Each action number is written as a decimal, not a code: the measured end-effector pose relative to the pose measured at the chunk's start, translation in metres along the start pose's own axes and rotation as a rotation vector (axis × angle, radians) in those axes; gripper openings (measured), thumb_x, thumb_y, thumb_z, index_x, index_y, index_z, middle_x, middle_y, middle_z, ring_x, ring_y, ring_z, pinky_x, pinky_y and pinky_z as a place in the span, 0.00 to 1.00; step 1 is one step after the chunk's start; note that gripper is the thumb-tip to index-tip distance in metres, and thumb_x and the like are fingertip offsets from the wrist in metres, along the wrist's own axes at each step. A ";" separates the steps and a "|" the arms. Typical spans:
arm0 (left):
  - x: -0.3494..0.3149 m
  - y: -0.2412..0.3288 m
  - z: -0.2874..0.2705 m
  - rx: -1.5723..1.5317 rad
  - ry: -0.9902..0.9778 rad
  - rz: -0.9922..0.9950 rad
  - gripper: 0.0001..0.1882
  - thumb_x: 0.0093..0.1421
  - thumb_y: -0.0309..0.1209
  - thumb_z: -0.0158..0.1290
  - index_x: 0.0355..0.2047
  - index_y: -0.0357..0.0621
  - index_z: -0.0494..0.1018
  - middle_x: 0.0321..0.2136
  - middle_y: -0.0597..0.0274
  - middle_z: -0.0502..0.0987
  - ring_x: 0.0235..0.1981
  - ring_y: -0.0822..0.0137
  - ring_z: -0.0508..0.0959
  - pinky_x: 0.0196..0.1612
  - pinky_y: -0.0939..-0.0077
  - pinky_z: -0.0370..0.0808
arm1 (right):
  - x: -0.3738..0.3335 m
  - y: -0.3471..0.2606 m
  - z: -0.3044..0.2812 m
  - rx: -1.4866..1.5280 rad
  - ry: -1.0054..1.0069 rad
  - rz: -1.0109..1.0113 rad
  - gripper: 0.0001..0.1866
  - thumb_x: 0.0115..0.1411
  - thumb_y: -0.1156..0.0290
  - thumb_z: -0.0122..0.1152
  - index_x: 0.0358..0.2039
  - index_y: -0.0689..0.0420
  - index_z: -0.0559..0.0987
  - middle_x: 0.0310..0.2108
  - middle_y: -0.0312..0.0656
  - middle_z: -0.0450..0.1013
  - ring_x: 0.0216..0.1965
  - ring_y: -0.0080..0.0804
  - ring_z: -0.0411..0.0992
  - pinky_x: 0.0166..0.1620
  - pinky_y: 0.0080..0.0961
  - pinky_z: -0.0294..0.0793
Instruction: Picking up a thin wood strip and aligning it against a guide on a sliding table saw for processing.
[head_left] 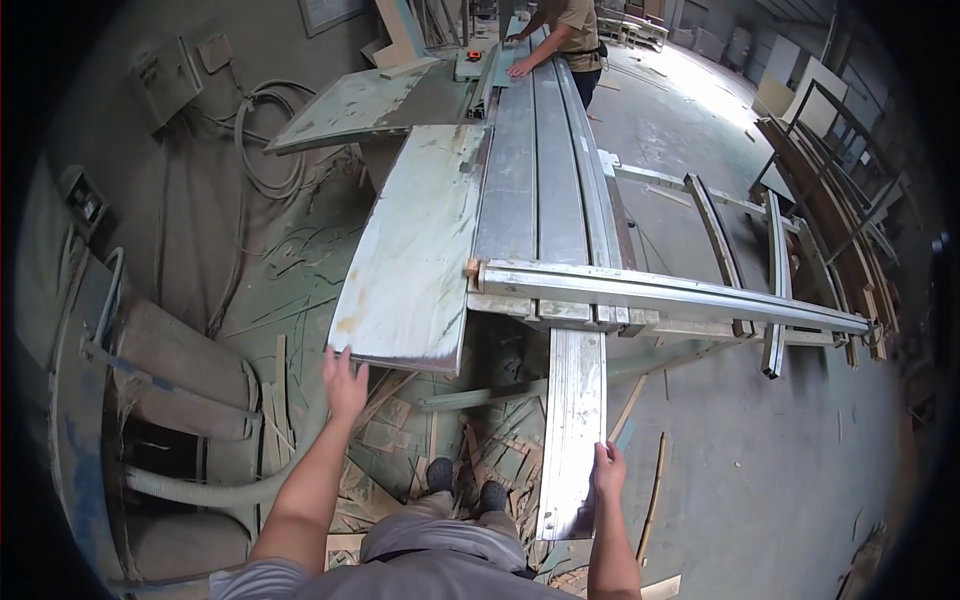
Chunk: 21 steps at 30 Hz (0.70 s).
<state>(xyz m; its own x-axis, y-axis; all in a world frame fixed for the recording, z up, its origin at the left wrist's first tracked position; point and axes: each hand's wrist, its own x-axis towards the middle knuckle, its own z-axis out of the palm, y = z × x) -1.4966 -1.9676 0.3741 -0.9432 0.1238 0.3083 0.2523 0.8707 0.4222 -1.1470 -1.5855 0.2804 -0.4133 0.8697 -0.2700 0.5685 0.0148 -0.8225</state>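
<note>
My left hand (346,388) is at the near left corner of a pale, stained table board (415,250), its fingers spread and touching or nearly touching the edge. It holds nothing. On the right, my right hand (608,470) has its fingers curled at the right edge of a long aluminium rail (574,420), which sticks out toward me from under the panel saw's sliding table (515,190). The underside of that grip is hidden. A crosswise aluminium fence (660,288) spans the sliding table's near end and runs off to the right.
A co-worker (572,40) leans over the far end with both hands on a greenish board (515,75). An orange and black tape measure (474,56) lies nearby. Wood offcuts (375,490) litter the floor around my feet. A ribbed hose (205,488) and a frame (775,260) flank the machine.
</note>
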 end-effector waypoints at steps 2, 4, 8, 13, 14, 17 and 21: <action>0.035 0.020 0.009 0.059 -0.010 0.094 0.31 0.56 0.40 0.56 0.58 0.44 0.64 0.64 0.41 0.52 0.64 0.44 0.53 0.64 0.55 0.52 | -0.003 -0.007 0.002 -0.022 0.016 0.015 0.29 0.58 0.55 0.59 0.51 0.66 0.73 0.44 0.56 0.75 0.46 0.44 0.74 0.49 0.32 0.71; 0.060 0.031 0.025 0.043 -0.112 0.061 0.35 0.56 0.47 0.55 0.61 0.49 0.60 0.66 0.44 0.49 0.67 0.46 0.48 0.66 0.49 0.44 | -0.002 -0.008 0.007 -0.087 0.058 0.029 0.29 0.59 0.52 0.57 0.49 0.67 0.74 0.43 0.56 0.76 0.45 0.46 0.74 0.49 0.32 0.71; 0.071 0.060 0.041 0.085 -0.361 -0.059 0.39 0.56 0.55 0.51 0.64 0.54 0.56 0.68 0.53 0.47 0.69 0.52 0.40 0.65 0.42 0.31 | 0.005 0.006 0.003 -0.065 0.078 0.032 0.29 0.60 0.51 0.56 0.48 0.66 0.75 0.42 0.56 0.76 0.44 0.46 0.75 0.48 0.33 0.71; 0.063 0.066 0.042 0.124 -0.227 -0.046 0.37 0.57 0.54 0.50 0.64 0.54 0.57 0.68 0.56 0.48 0.69 0.55 0.41 0.66 0.46 0.29 | 0.001 -0.005 0.004 -0.102 0.102 0.045 0.27 0.59 0.53 0.57 0.47 0.66 0.76 0.41 0.55 0.76 0.44 0.46 0.75 0.48 0.33 0.71; 0.063 0.068 0.043 0.124 -0.232 -0.043 0.37 0.57 0.54 0.50 0.64 0.54 0.57 0.68 0.56 0.48 0.69 0.55 0.41 0.66 0.46 0.29 | 0.001 -0.006 0.004 -0.084 0.104 0.047 0.27 0.59 0.53 0.58 0.47 0.66 0.76 0.41 0.56 0.76 0.43 0.46 0.75 0.48 0.33 0.71; 0.062 0.073 0.045 0.183 -0.177 -0.028 0.37 0.57 0.54 0.49 0.63 0.54 0.58 0.67 0.57 0.50 0.69 0.57 0.43 0.67 0.48 0.30 | 0.002 -0.006 0.004 -0.073 0.106 0.065 0.26 0.59 0.55 0.58 0.46 0.67 0.76 0.40 0.57 0.76 0.43 0.45 0.75 0.48 0.33 0.72; 0.062 0.073 0.046 0.233 -0.145 -0.016 0.36 0.56 0.52 0.48 0.63 0.52 0.59 0.67 0.57 0.51 0.69 0.56 0.45 0.67 0.47 0.32 | -0.002 -0.017 0.006 -0.115 0.109 0.056 0.25 0.59 0.56 0.58 0.44 0.68 0.76 0.39 0.57 0.76 0.42 0.45 0.76 0.47 0.33 0.72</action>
<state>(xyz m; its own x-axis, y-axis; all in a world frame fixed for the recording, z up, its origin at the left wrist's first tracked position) -1.5465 -1.8742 0.3849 -0.9721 0.1612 0.1703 0.1960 0.9571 0.2134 -1.1597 -1.5898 0.2917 -0.3026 0.9190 -0.2529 0.6690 0.0158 -0.7431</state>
